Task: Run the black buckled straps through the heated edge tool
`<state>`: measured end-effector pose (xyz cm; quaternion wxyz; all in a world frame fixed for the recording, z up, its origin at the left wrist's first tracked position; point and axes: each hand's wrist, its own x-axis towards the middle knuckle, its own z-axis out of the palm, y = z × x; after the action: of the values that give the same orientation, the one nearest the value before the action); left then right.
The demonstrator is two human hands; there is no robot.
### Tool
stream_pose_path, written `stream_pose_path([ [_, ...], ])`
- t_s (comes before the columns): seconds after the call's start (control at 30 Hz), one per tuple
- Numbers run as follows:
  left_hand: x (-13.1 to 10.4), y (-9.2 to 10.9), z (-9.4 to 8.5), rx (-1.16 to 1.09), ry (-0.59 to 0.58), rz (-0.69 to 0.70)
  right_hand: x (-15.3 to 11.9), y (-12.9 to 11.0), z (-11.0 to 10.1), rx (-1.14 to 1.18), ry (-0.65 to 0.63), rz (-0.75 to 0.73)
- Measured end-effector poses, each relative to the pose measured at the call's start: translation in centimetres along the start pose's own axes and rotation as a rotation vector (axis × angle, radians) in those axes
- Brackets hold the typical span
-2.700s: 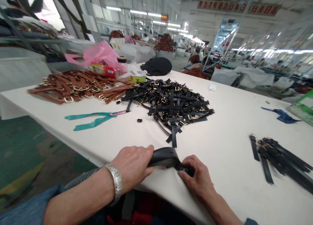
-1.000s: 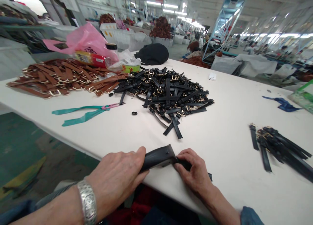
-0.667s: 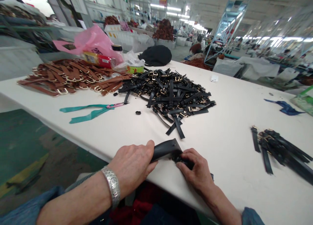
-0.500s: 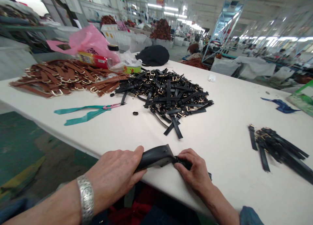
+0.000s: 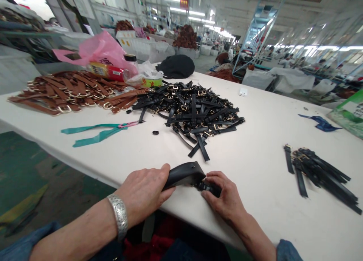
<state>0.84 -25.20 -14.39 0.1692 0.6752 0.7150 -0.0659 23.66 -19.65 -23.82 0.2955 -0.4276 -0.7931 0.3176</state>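
Note:
My left hand (image 5: 147, 187) is closed round a wide black leather strap (image 5: 184, 173), thumb on top, its free end bent over toward the right. My right hand (image 5: 225, 196) pinches a narrower black buckle strap (image 5: 203, 186) right at the bent end of the wide one. The two pieces meet between my hands, just above the table's near edge; how they join is hidden by my fingers. Beyond them lies a heap of black buckle straps (image 5: 198, 110) with gold buckles. A smaller bunch of black straps (image 5: 314, 166) rests to the right.
Brown buckled straps (image 5: 65, 89) are piled at the left on the white table (image 5: 255, 147). Pink-handled snips (image 5: 129, 124) with teal ribbon lie nearer me, beside a small black loop (image 5: 155, 132). A black cap (image 5: 176, 66), pink bag (image 5: 99, 47) and blue scrap (image 5: 320, 122) sit farther off.
My left hand has shifted slightly right and up with the wide strap, whose end now bends down closer to my right hand. The narrow strap shows a little more between my fingers.

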Motion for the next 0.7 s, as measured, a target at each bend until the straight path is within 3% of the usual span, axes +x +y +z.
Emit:
stream_pose_path([
  [0.2,-1.0,-2.7,0.4,0.106,0.026,0.058,-1.5,0.5,-1.0,-0.166,-0.022,0.018],
  [0.3,-1.4,-2.9,-0.1,0.118,0.032,0.06,-1.8,0.6,-0.8,-0.186,-0.032,0.013],
  [0.57,-1.4,2.8,-1.1,0.166,-0.017,0.159,-1.7,0.7,-0.5,-0.113,0.033,0.043],
  [0.7,-0.8,2.5,-1.1,0.201,-0.037,0.154,-1.8,1.1,-0.5,-0.081,0.054,0.05],
])
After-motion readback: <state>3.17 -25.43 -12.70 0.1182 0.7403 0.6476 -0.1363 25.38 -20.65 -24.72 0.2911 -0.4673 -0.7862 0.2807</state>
